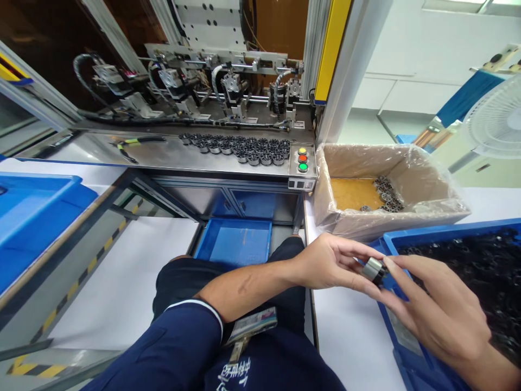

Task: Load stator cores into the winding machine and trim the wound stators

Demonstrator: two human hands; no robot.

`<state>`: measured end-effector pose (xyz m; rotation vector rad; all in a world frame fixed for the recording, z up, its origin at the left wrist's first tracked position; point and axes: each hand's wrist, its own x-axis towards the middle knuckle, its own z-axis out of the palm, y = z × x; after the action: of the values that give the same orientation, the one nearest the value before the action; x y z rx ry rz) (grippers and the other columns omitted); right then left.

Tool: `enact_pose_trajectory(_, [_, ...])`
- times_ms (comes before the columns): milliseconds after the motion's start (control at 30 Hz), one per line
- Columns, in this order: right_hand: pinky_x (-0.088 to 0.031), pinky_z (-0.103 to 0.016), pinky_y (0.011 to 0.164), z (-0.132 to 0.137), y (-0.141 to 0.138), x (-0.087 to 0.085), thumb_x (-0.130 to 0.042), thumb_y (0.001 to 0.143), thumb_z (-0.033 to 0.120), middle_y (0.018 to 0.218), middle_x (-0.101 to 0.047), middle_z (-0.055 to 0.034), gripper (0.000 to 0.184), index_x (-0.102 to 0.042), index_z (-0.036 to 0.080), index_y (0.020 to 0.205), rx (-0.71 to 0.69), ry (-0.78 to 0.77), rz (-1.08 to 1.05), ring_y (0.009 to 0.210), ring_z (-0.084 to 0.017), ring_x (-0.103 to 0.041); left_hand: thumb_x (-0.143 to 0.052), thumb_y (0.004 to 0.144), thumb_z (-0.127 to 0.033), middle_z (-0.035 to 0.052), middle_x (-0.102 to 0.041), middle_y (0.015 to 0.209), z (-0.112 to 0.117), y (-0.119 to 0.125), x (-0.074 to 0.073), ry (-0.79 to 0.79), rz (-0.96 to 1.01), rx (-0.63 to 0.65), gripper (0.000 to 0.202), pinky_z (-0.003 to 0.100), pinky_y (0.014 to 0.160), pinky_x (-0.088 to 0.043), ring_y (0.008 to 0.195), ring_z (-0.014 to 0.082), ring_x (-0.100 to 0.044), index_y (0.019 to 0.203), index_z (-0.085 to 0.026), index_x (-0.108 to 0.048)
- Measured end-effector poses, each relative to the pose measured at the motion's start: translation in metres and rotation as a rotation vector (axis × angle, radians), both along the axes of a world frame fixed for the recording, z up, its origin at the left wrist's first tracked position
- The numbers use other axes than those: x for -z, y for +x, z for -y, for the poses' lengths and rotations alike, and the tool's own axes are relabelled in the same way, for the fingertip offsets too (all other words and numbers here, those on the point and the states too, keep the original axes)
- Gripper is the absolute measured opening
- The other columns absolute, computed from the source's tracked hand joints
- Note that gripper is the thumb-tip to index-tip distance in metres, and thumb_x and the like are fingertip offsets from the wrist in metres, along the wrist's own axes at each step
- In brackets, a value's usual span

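My left hand point(331, 263) and my right hand point(437, 307) meet over the near corner of a blue bin point(401, 347) at my right. Between their fingertips they pinch a small silver and black cylindrical part point(374, 270). The bin is full of several dark ring-shaped parts point(484, 271). My left forearm crosses over my lap from the left. My right hand's fingers lie over the bin's rim.
A plastic-lined cardboard box point(423, 179) behind the bin holds a few metal parts point(388, 195). On the steel machine shelf point(163, 157) lie several round parts point(244, 147), pliers point(136, 142) and three coloured buttons point(302, 159). Blue trays sit below point(234, 241) and at left point(28, 217). A fan point(494, 122) stands at right.
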<state>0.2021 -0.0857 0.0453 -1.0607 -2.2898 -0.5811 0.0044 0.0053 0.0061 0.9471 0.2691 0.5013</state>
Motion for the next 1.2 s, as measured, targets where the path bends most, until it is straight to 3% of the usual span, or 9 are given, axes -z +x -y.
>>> enact_pose_trajectory(100, [-0.061, -0.038, 0.083, 0.003, -0.003, 0.001, -0.073, 0.091, 0.020, 0.104, -0.071, -0.0109, 0.035, -0.064, 0.017, 0.125, 0.010, -0.010, -0.025, 0.096, -0.026, -0.071, -0.099, 0.053, -0.035, 0.0081, -0.077, 0.098, 0.002, -0.002, 0.004, 0.031, 0.043, 0.043, 0.076, 0.043, 0.096, -0.058, 0.091, 0.0219, -0.074, 0.122, -0.015, -0.074])
enact_pose_trajectory(233, [-0.062, -0.041, 0.080, 0.006, -0.014, 0.002, -0.076, 0.089, 0.023, 0.102, -0.072, -0.0123, 0.036, -0.064, 0.015, 0.122, 0.036, 0.024, -0.047, 0.095, -0.027, -0.071, -0.081, 0.082, -0.038, 0.0098, -0.075, 0.114, 0.011, -0.007, 0.008, 0.183, 0.065, 0.000, 0.065, 0.034, 0.094, -0.056, 0.101, 0.0195, -0.071, 0.141, -0.019, -0.062])
enact_pose_trajectory(333, [-0.062, -0.042, 0.078, 0.003, -0.019, 0.003, -0.074, 0.091, 0.025, 0.098, -0.072, -0.0136, 0.030, -0.065, 0.011, 0.116, 0.055, 0.068, -0.024, 0.092, -0.026, -0.070, -0.073, 0.090, -0.039, 0.0110, -0.071, 0.127, 0.017, -0.009, 0.009, 0.282, 0.016, -0.109, 0.059, 0.032, 0.102, -0.052, 0.114, 0.0214, -0.067, 0.144, -0.019, -0.059])
enact_pose_trajectory(433, [-0.062, -0.038, 0.081, -0.004, -0.016, 0.005, -0.073, 0.092, 0.028, 0.102, -0.071, -0.0134, 0.031, -0.064, 0.013, 0.118, 0.034, -0.028, -0.189, 0.095, -0.023, -0.070, -0.066, 0.095, -0.039, 0.0134, -0.071, 0.129, 0.019, -0.007, 0.007, 0.255, 0.005, -0.097, 0.052, 0.035, 0.102, -0.053, 0.113, 0.0228, -0.069, 0.143, -0.020, -0.060])
enact_pose_trajectory(567, [-0.063, -0.034, 0.085, -0.011, -0.009, 0.008, -0.070, 0.094, 0.040, 0.111, -0.071, -0.0118, 0.040, -0.063, 0.017, 0.126, 0.112, -0.301, -0.495, 0.100, -0.021, -0.071, -0.068, 0.094, -0.037, 0.0155, -0.065, 0.141, 0.021, -0.002, 0.005, 0.193, 0.067, -0.080, 0.049, 0.036, 0.098, -0.057, 0.113, 0.0234, -0.069, 0.141, -0.025, -0.061])
enact_pose_trajectory(700, [-0.062, -0.025, 0.077, -0.011, -0.014, 0.011, -0.065, 0.098, 0.032, 0.098, -0.075, -0.0044, 0.019, -0.068, 0.019, 0.112, 0.104, -0.442, -0.570, 0.088, -0.016, -0.073, -0.074, 0.090, -0.036, 0.0137, -0.070, 0.135, 0.026, 0.003, 0.007, 0.236, 0.060, -0.219, 0.045, 0.031, 0.091, -0.059, 0.113, 0.0229, -0.069, 0.133, -0.022, -0.068])
enact_pose_trajectory(900, [-0.061, -0.024, 0.079, -0.006, -0.016, 0.012, -0.057, 0.102, 0.030, 0.100, -0.075, -0.0075, 0.024, -0.063, 0.016, 0.122, 0.042, -0.251, -0.418, 0.087, -0.016, -0.073, -0.077, 0.087, -0.039, 0.0120, -0.076, 0.121, 0.031, 0.006, 0.013, 0.377, 0.050, -0.344, 0.045, 0.035, 0.102, -0.055, 0.115, 0.0243, -0.070, 0.126, -0.018, -0.071])
enact_pose_trajectory(1067, [-0.060, -0.026, 0.091, -0.005, -0.014, 0.014, -0.063, 0.098, 0.020, 0.106, -0.074, -0.0088, 0.030, -0.062, 0.015, 0.128, 0.056, -0.194, -0.376, 0.095, -0.018, -0.074, -0.075, 0.088, -0.036, 0.0159, -0.072, 0.129, 0.032, 0.002, 0.015, 0.572, 0.069, -0.374, 0.061, 0.030, 0.093, -0.059, 0.109, 0.0222, -0.072, 0.142, -0.013, -0.058])
enact_pose_trajectory(1200, [-0.061, -0.034, 0.091, -0.001, -0.016, 0.010, -0.069, 0.090, 0.008, 0.117, -0.070, -0.0114, 0.039, -0.064, 0.018, 0.127, 0.043, -0.119, -0.336, 0.106, -0.023, -0.070, -0.067, 0.094, -0.035, 0.0156, -0.075, 0.123, 0.031, -0.002, 0.009, 0.725, 0.009, -0.386, 0.058, 0.027, 0.088, -0.059, 0.100, 0.0188, -0.073, 0.145, -0.011, -0.054])
